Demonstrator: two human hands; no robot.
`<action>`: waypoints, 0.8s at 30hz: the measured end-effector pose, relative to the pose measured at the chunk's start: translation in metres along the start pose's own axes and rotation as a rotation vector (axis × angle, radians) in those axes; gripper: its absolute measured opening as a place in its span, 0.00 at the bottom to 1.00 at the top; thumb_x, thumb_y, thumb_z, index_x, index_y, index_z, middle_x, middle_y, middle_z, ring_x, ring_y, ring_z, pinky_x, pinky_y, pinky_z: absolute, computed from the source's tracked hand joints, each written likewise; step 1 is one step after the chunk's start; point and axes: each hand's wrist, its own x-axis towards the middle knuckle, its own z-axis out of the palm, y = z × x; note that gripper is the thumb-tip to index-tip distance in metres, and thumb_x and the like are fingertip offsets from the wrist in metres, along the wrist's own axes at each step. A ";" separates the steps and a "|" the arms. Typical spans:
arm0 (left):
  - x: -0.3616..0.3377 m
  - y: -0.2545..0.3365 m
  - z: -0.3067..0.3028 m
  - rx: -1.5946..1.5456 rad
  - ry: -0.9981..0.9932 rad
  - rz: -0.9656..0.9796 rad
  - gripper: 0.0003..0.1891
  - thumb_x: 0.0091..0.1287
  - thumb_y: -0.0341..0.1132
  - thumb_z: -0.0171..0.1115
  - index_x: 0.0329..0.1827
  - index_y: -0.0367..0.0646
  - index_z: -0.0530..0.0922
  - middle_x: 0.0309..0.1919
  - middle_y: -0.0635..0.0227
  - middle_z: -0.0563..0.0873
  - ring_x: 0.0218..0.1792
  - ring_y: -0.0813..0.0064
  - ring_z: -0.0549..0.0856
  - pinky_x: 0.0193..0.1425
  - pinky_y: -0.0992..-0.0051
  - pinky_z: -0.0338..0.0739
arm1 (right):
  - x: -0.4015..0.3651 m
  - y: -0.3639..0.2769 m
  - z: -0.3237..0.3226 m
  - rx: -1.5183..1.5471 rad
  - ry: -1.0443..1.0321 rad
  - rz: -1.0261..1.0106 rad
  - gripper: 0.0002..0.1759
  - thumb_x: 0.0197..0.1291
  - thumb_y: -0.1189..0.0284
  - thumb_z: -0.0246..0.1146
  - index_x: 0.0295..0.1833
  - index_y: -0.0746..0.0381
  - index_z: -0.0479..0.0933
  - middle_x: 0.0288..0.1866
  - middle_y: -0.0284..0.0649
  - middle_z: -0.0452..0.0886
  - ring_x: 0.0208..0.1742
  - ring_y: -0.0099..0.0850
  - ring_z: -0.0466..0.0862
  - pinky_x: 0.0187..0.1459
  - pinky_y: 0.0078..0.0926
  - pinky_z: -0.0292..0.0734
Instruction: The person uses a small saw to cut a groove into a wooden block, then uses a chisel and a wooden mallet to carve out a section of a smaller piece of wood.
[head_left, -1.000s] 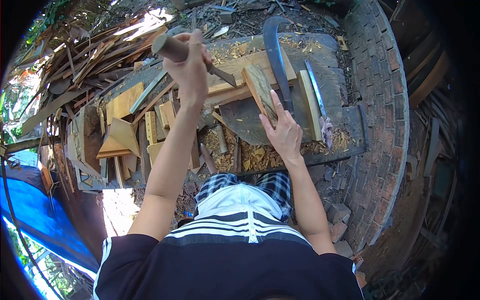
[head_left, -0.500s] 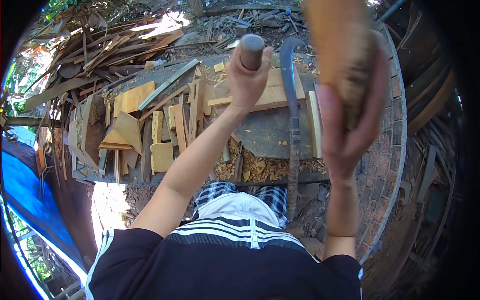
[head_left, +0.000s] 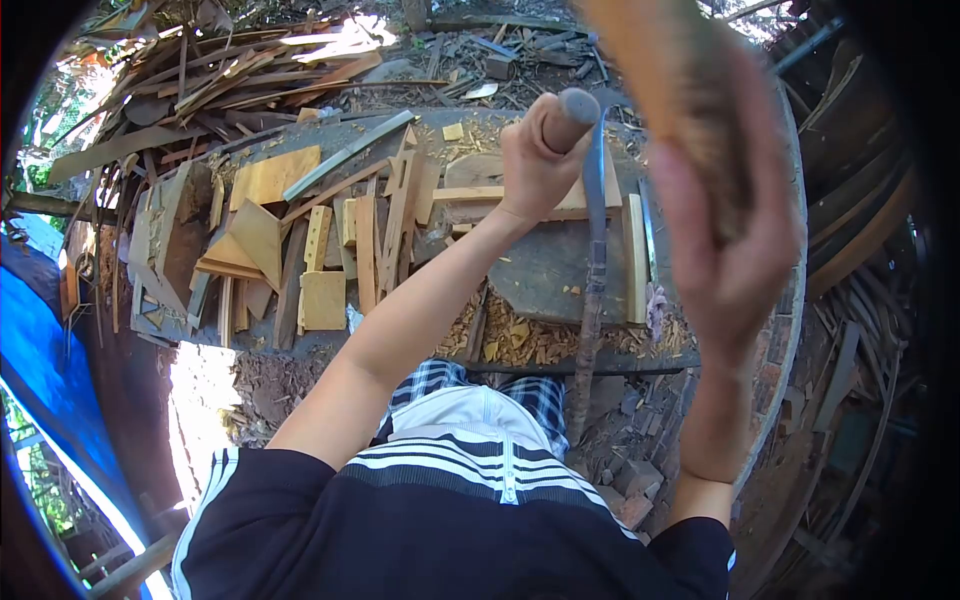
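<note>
My left hand (head_left: 540, 178) is wrapped round an upright round wooden handle (head_left: 577, 107), its flat end facing up at me; whatever lies below the fist is hidden. Beside that fist is a long curved blade tool (head_left: 597, 270), its wrapped shaft running down past the bench edge. High on the right, my right hand (head_left: 735, 270) grips a thick piece of wood (head_left: 660, 60), close to the camera and smeared by motion. The far end of this wood leaves the top of the view. Beneath both hands is a dark round wooden slab (head_left: 540, 280).
Wood offcuts (head_left: 265, 180) crowd the left half of the grey bench (head_left: 440, 125). Wood chips (head_left: 520, 335) lie along its near edge. A pale wooden strip (head_left: 636, 258) stands right of the curved tool. Scrap wood (head_left: 230, 80) is piled behind; a blue tarp (head_left: 50, 350) hangs left.
My left hand has moved right with the handle, now overlapping the curved tool. My right hand and its wood have shifted slightly right. The view has shifted a little as well.
</note>
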 end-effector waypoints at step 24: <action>0.003 -0.001 -0.003 -0.053 -0.043 -0.045 0.13 0.60 0.33 0.73 0.42 0.37 0.80 0.31 0.67 0.87 0.31 0.83 0.84 0.37 0.79 0.78 | -0.043 0.012 0.025 0.244 0.122 0.227 0.31 0.67 0.63 0.62 0.75 0.45 0.64 0.54 0.42 0.85 0.43 0.29 0.88 0.39 0.27 0.86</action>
